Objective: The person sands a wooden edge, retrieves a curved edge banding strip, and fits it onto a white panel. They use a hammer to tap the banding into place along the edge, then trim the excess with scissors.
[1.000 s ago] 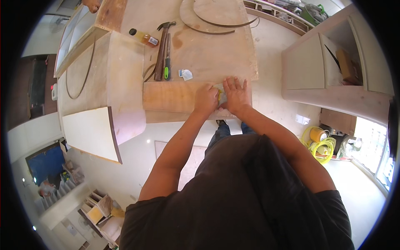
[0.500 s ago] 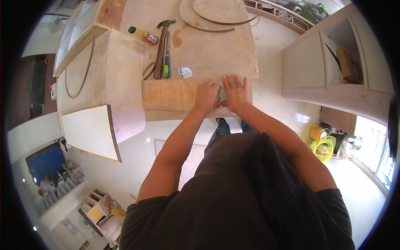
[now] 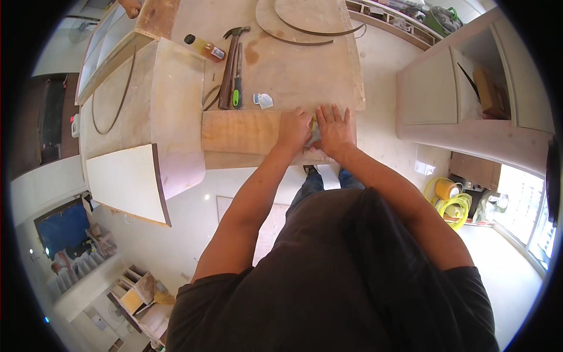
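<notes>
A wooden board [image 3: 237, 131] lies along the near edge of the worktable, grain running left to right. Both my hands are at its right end. My left hand [image 3: 294, 130] is closed, its fingers curled against something small, greyish and yellowish, mostly hidden between the hands; its kind cannot be made out. Right beside it, my right hand [image 3: 336, 130] lies flat with fingers stretched out, its thumb near the same thing. Just beyond the hands is a small white and blue packet [image 3: 264, 100]. A claw hammer [image 3: 228, 76] and a tool with a green and black handle [image 3: 237, 91] lie farther left.
A bottle of amber liquid [image 3: 204, 48] lies beyond the hammer. Thin curved strips [image 3: 305, 40] rest at the table's far side. A wooden cabinet carcass [image 3: 176, 76] adjoins on the left, a white cabinet [image 3: 431, 88] stands right. Another person's hand [image 3: 130, 7] shows at the top left.
Another person's hand has come into view at the top left edge. My hands stay at the board's right end, nearly unmoved; the view has shifted slightly.
</notes>
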Motion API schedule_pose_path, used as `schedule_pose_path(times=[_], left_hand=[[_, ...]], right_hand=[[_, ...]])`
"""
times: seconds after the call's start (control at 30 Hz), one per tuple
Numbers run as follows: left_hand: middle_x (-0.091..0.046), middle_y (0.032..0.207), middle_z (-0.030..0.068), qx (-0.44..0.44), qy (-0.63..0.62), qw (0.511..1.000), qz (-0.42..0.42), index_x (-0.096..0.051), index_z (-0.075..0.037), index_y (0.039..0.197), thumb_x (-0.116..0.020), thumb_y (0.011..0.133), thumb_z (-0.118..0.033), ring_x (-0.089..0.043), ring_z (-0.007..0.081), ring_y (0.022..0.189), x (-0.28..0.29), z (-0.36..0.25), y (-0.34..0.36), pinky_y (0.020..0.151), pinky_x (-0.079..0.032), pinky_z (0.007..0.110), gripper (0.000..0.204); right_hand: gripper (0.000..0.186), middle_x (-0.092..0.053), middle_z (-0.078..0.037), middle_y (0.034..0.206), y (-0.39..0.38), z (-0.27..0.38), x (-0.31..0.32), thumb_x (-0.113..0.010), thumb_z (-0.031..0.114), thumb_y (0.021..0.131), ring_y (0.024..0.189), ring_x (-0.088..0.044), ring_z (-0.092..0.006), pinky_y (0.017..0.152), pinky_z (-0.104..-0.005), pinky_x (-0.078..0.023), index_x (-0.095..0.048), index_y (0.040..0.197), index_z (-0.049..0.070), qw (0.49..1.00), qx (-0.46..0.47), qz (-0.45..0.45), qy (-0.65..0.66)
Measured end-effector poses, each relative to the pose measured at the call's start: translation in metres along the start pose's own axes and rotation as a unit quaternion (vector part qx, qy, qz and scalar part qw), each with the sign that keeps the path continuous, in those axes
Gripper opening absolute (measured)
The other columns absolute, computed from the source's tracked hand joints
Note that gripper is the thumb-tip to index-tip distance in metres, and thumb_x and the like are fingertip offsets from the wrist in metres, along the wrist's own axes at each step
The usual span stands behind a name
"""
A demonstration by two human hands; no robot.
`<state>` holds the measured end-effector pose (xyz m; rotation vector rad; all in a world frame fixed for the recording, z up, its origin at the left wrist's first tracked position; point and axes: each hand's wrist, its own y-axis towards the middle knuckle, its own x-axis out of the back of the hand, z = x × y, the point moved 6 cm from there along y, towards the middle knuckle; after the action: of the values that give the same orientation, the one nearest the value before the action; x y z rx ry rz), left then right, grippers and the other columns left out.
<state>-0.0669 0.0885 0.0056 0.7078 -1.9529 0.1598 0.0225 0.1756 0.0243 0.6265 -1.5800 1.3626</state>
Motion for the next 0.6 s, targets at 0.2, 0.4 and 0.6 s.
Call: schedule_pose_path(times=[0.2,0.4,0.6], left_hand=[[-0.065,0.082,0.0165,-0.024,0.036,0.999,-0.009,-0.069,-0.006,0.076,-0.072,0.079,-0.010,-0.066,0.0394,0.077,0.003,-0.006,0.005,0.067,-0.051,0.053,0.006],[-0.063,0.084,0.0165,-0.036,-0.009,0.999,0.009,-0.067,-0.005,0.077,-0.073,0.079,-0.008,-0.067,0.0393,0.075,0.009,-0.005,-0.034,0.068,-0.052,0.053,0.007],[-0.063,0.086,0.0140,-0.033,-0.025,0.998,0.044,-0.067,-0.006,0.079,-0.077,0.080,-0.012,-0.067,0.0376,0.082,0.023,-0.012,-0.050,0.072,-0.053,0.052,0.012]], right_hand=[[0.120,-0.027,-0.010,0.179,-0.002,0.001,0.000,-0.078,0.070,0.083,0.166,-0.021,-0.0328,0.131,-0.0657,-0.014,-0.026,0.172,0.009,1.000,-0.002,-0.004,-0.007],[0.120,-0.029,-0.009,0.178,-0.004,-0.004,0.006,-0.075,0.073,0.083,0.166,-0.021,-0.0302,0.132,-0.0649,-0.013,-0.026,0.172,0.009,1.000,-0.003,0.004,-0.012],[0.121,-0.030,-0.010,0.178,-0.003,-0.001,0.010,-0.076,0.072,0.083,0.166,-0.021,-0.0278,0.132,-0.0642,-0.012,-0.027,0.171,0.007,1.000,0.004,0.008,-0.019]])
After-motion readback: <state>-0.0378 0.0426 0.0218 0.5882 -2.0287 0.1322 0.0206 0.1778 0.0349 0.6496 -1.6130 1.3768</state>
